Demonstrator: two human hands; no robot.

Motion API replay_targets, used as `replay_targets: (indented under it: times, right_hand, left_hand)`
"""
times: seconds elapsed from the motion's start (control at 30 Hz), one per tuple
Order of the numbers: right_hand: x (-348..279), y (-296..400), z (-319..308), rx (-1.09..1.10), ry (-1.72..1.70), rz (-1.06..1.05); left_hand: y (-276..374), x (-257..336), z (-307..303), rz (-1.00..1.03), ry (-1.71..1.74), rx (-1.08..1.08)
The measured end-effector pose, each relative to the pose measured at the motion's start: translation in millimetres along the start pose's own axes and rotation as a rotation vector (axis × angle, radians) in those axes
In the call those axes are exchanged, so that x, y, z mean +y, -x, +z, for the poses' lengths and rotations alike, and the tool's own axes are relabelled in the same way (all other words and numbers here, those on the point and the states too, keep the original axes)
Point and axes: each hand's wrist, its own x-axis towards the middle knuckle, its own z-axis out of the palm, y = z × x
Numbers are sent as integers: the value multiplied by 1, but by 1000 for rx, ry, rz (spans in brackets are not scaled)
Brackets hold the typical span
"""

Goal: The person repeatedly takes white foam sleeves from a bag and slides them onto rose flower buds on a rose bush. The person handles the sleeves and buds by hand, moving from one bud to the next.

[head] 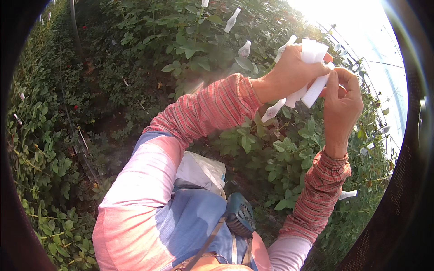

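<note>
A bundle of flat white foam-mesh bud sleeves (313, 50) is gripped in my left hand (288, 73), with the thumb across its front. My right hand (344, 89) is raised beside it, thumb and forefinger pinched at the edge of one white sleeve (317, 89) in the bundle. What lies between those fingertips is partly hidden. Just behind my left hand, a fitted mesh sleeve (285, 48) stands among the stems. Another mesh sleeve (273, 110) shows below my left wrist, close to the leaves.
Leafy rose bushes (278, 152) surround my arms, with more sleeved buds (232, 21) above the foliage. Rows of plants (44, 152) line the left side. A white bag (201, 171) hangs at my waist, and a small portable fan (240, 215) hangs at my chest on straps.
</note>
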Motion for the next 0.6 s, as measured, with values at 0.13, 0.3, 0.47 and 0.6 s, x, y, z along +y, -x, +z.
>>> replay_targets:
  times: [0.13,0.3,0.47,0.6]
  right_hand:
    - [6,-18,-17,-12,-181,239]
    - [20,-47,-5,-76,-347,297]
    - [30,-86,23,-105,-252,134]
    - [31,-128,28,-92,-27,212]
  left_hand:
    - [-31,11,-25,-437,252,-412]
    - [-72,6,-45,-247,-74,-427]
    - [-137,-11,-69,-145,-205,-611]
    - [-176,-31,-83,-98,-246,-635]
